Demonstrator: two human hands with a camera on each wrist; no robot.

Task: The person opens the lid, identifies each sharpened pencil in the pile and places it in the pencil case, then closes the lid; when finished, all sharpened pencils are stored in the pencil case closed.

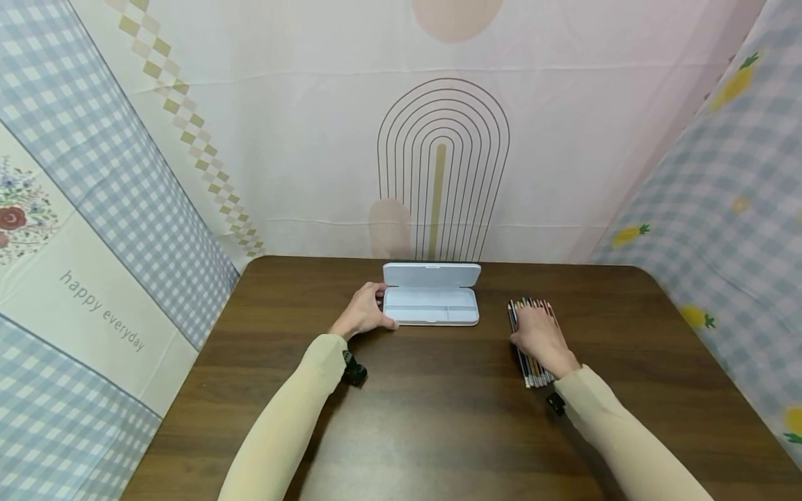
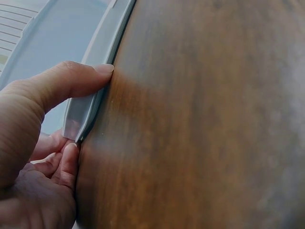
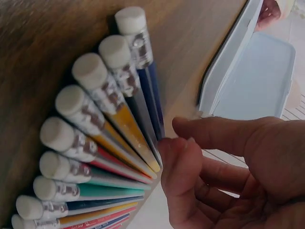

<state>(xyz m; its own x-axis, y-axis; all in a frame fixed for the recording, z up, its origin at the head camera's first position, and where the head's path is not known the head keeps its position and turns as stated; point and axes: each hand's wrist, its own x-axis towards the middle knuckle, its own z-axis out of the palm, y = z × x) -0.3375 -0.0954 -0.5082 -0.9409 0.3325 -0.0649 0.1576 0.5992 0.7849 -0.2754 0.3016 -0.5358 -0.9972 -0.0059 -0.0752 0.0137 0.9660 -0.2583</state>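
Observation:
A light blue pencil case [image 1: 432, 316] lies with its lid [image 1: 432, 274] raised toward the wall. Its tray has a long compartment and shorter ones at the front. My left hand [image 1: 366, 311] grips the case's left end. In the left wrist view the thumb [image 2: 90, 78] presses the front edge and the other fingers curl at the end. My right hand [image 1: 539, 334] is over a row of pencils [image 1: 536, 380], white erasers toward me. Its thumb and forefinger tips are close together beside a dark blue pencil [image 3: 150, 88]; whether they touch it is hidden.
The brown wooden table [image 1: 438, 410] ends at a printed cloth wall [image 1: 313, 153] just behind the case. Checked cloths hang along the left and right sides. Table surface lies between the case and the pencils.

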